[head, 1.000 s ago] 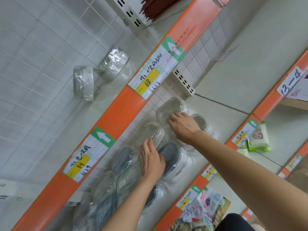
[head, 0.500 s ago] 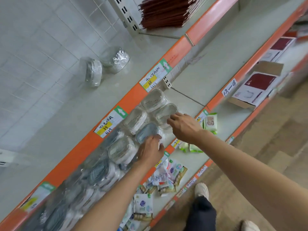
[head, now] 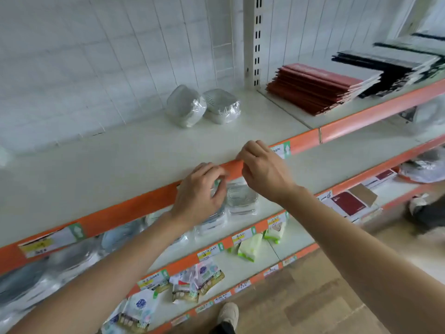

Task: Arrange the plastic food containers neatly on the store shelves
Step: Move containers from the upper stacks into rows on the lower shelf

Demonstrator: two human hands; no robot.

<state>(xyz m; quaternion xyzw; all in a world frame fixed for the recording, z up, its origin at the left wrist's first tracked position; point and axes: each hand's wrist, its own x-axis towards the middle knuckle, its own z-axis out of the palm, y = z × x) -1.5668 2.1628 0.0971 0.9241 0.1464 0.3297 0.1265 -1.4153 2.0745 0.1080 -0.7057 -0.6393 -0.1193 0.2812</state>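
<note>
Shelf price labels (head: 49, 242) blurred, seemingly handwritten, unreadable; hands (head: 231, 182) near containers (head: 241, 198)

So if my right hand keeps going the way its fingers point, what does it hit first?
The right hand points left and slightly up along the orange shelf edge. It would probably meet the left hand first, though depth is unclear.

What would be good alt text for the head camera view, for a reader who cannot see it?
Two bare hands, left hand and right hand, hover with curled fingers at the orange edge of a store shelf, above wrapped plastic containers on the shelf below. Two more wrapped containers sit on the upper shelf beside red folders.
</note>
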